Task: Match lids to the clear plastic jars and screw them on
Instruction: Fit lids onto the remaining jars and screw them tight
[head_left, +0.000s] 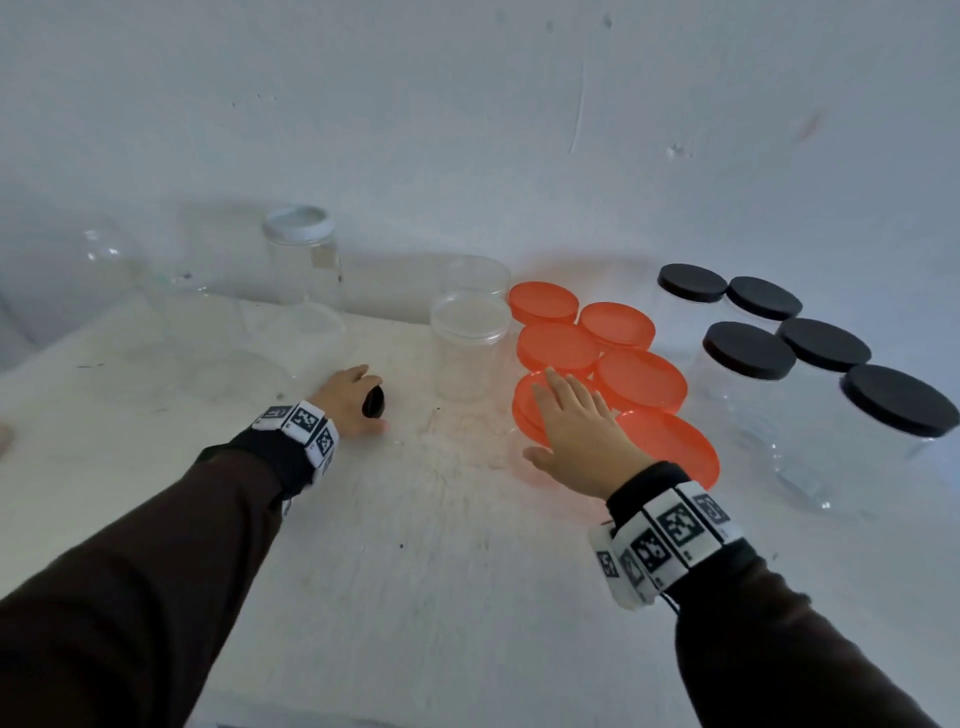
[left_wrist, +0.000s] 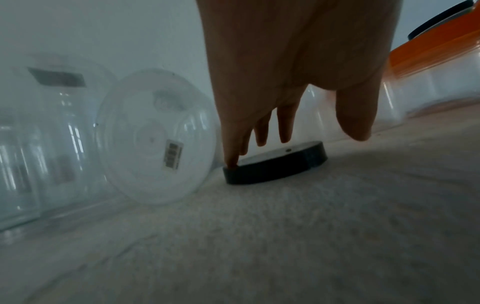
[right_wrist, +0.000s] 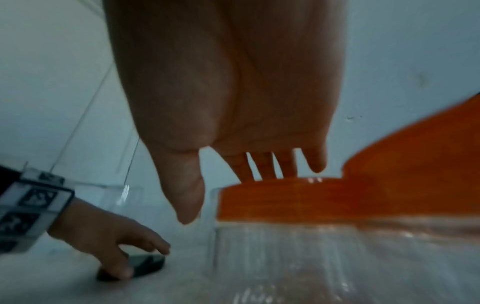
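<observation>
Fingertips of the left hand rest on a small black lid lying flat on the white table; the wrist view shows one finger touching its far rim, the others hovering just above and the thumb apart, so the lid is touched but not yet gripped. At about 3 o'clock from it, the right hand lies flat with straight fingers over the nearest orange-lidded jar, holding nothing; whether the palm presses the lid I cannot tell.

Going down in size: black-lidded clear jars stand at 2 o'clock from the right hand, already capped. A cluster of orange-lidded jars fills the middle. At 12 o'clock from the black lid stands an open clear jar, another behind it. A tall jar with a white rim stands at 11 o'clock, and a clear jar on its side lies just beside the lid, at 9 o'clock in the wrist view.

By my reading, the step in hand is picking up this loose lid. Next, it calls for closing thumb and fingers round the rim, lifting it, and finding a mouth small enough: the open jars nearby look too wide for it.
</observation>
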